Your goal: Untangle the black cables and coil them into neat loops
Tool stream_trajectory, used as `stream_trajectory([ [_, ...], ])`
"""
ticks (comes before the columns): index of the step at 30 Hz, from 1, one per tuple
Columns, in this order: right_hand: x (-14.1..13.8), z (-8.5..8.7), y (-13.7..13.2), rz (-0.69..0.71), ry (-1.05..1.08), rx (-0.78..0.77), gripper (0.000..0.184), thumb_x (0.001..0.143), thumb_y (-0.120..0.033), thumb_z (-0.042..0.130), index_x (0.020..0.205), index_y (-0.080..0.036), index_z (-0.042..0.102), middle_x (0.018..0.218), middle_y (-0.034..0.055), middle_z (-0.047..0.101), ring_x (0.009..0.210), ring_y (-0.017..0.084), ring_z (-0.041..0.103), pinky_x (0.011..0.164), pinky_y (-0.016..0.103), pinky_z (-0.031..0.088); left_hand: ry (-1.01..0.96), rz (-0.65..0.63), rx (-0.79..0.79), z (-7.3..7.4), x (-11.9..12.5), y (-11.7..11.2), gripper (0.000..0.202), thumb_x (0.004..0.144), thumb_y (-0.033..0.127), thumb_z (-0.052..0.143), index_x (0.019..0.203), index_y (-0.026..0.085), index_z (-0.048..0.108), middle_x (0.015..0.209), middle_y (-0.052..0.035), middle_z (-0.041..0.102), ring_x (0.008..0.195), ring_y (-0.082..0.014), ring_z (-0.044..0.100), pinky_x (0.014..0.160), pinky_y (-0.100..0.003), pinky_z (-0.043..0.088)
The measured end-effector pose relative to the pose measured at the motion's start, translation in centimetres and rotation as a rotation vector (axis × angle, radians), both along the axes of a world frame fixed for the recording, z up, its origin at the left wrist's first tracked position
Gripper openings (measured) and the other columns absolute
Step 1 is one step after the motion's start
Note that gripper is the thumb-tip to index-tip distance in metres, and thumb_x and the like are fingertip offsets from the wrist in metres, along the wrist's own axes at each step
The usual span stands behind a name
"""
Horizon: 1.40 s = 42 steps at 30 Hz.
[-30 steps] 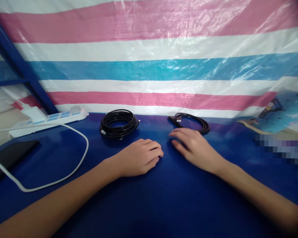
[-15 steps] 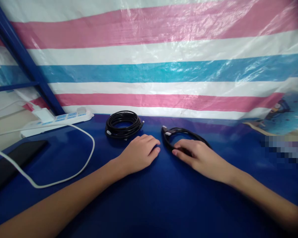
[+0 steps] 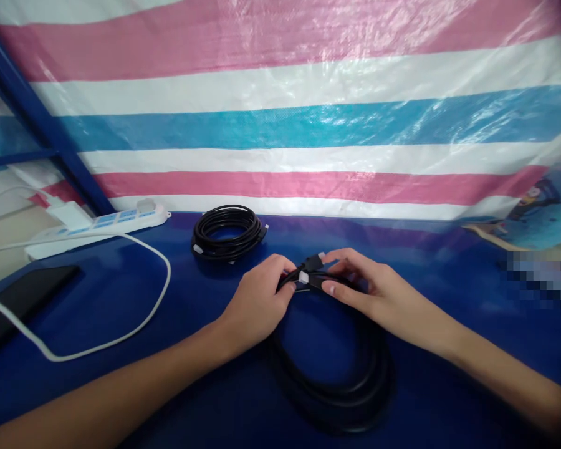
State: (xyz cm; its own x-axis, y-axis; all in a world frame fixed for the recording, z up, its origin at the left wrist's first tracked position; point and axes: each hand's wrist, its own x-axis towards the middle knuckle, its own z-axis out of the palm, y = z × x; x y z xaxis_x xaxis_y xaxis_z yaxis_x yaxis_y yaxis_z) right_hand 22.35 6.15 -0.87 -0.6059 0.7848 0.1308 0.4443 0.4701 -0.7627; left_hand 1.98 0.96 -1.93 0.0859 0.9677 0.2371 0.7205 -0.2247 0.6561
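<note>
Both hands are on a coiled black cable (image 3: 330, 399), whose loops hang toward me over the blue tabletop. My left hand (image 3: 264, 296) pinches the left side of the coil's top between thumb and fingers. On the other side, my right hand (image 3: 367, 280) grips the coil near its connectors, thumb in front. Between the hands a black plug (image 3: 312, 263) with a pale tip points to the upper right. A small white piece (image 3: 303, 277) sits just below it. Part of the coil is covered by my fingers.
A second coiled black cable (image 3: 227, 234) lies farther back. On the left are a white power strip (image 3: 98, 229) with a charger, a looping white cord (image 3: 168, 274) and a dark flat object (image 3: 28, 302). Striped sheeting (image 3: 280, 131) hangs behind the blue table (image 3: 191, 399).
The coil has come from the right toward me and now hangs between both hands. My left hand, previously resting on the table, has closed on it. The view has shifted slightly.
</note>
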Motion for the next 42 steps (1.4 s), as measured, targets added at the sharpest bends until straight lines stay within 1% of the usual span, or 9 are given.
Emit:
stream_trajectory([
  [3,-0.4,0.0,-0.4,0.013,0.242,-0.254,0.054,0.082,-0.042,0.064,0.126,-0.028,0.035,0.096,0.0013,0.064,0.087,0.013,0.062,0.073,0.023,0.050,-0.213,0.014,0.017,0.2,0.0,0.0,0.012,0.087,0.021,0.046,0.095,0.021,0.054,0.094,-0.0012,0.064,0.083,-0.0141,0.059,0.076,-0.030,0.047],
  [6,-0.5,0.2,-0.4,0.030,0.315,-0.434,0.055,0.079,-0.030,0.064,0.125,-0.022,0.034,0.078,-0.0011,0.060,0.069,0.010,0.058,0.064,0.020,0.047,-0.445,-0.092,-0.033,0.5,0.0,-0.1,0.004,0.085,0.023,0.052,0.088,0.020,0.053,0.111,-0.0019,0.058,0.091,-0.0121,0.059,0.081,-0.027,0.048],
  [10,-0.3,0.4,-0.2,-0.013,0.288,-0.432,0.044,0.071,-0.018,0.057,0.114,-0.017,0.049,0.072,-0.0013,0.057,0.057,0.007,0.053,0.052,0.018,0.043,-0.410,-0.307,-0.054,1.0,-0.3,-0.4,0.007,0.082,0.026,0.060,0.085,0.020,0.060,0.123,-0.0025,0.053,0.118,-0.0140,0.050,0.097,-0.026,0.042],
  [13,-0.3,0.6,-0.2,-0.149,0.360,-0.392,0.032,0.073,-0.024,0.060,0.105,-0.018,0.056,0.074,-0.0009,0.057,0.055,0.006,0.051,0.046,0.015,0.039,-0.283,-0.393,-0.048,1.1,-0.5,-0.4,0.020,0.089,0.031,0.051,0.085,0.021,0.068,0.134,-0.0014,0.048,0.129,-0.0138,0.042,0.104,-0.025,0.037],
  [22,-0.1,1.1,-0.4,-0.325,0.593,-0.428,0.037,0.072,-0.041,0.073,0.101,-0.022,0.062,0.087,0.0032,0.067,0.077,0.011,0.063,0.061,0.016,0.050,0.113,-0.371,0.020,1.1,-1.0,-0.2,0.026,0.090,0.036,0.050,0.089,0.023,0.072,0.144,0.0018,0.040,0.126,-0.0160,0.045,0.109,-0.029,0.032],
  [26,-0.2,1.3,-0.3,-0.240,0.680,-0.614,0.040,0.079,-0.052,0.062,0.108,-0.024,0.061,0.099,0.0063,0.070,0.084,0.015,0.067,0.070,0.020,0.054,0.142,-0.257,-0.047,1.2,-0.8,-0.2,0.024,0.090,0.037,0.049,0.093,0.025,0.069,0.121,-0.0009,0.055,0.104,-0.0166,0.057,0.095,-0.035,0.042],
  [29,-0.1,1.2,-0.1,-0.153,0.698,-0.696,0.040,0.082,-0.051,0.058,0.111,-0.023,0.059,0.102,0.0067,0.070,0.084,0.014,0.067,0.074,0.021,0.054,0.056,-0.122,-0.031,1.1,-0.6,-0.1,0.015,0.084,0.035,0.058,0.091,0.023,0.063,0.096,0.0013,0.059,0.084,-0.0129,0.058,0.080,-0.031,0.044],
  [35,0.0,0.8,-0.1,-0.139,0.568,-0.562,0.046,0.083,-0.044,0.062,0.124,-0.027,0.050,0.103,0.0035,0.068,0.094,0.014,0.064,0.081,0.023,0.048,-0.287,0.045,0.113,0.9,-0.7,0.0,0.027,0.080,0.021,0.062,0.099,0.025,0.044,0.071,0.0088,0.049,0.062,-0.0047,0.049,0.059,-0.019,0.039],
  [42,0.3,0.6,0.6,-0.064,0.279,-0.226,0.029,0.085,-0.045,0.059,0.096,-0.018,0.060,0.082,0.0022,0.065,0.082,0.012,0.058,0.081,0.024,0.041,-0.569,0.010,0.015,0.9,-0.8,0.3,0.040,0.084,0.027,0.055,0.121,0.028,0.039,0.093,0.0025,0.055,0.064,-0.0081,0.059,0.055,-0.023,0.050],
])
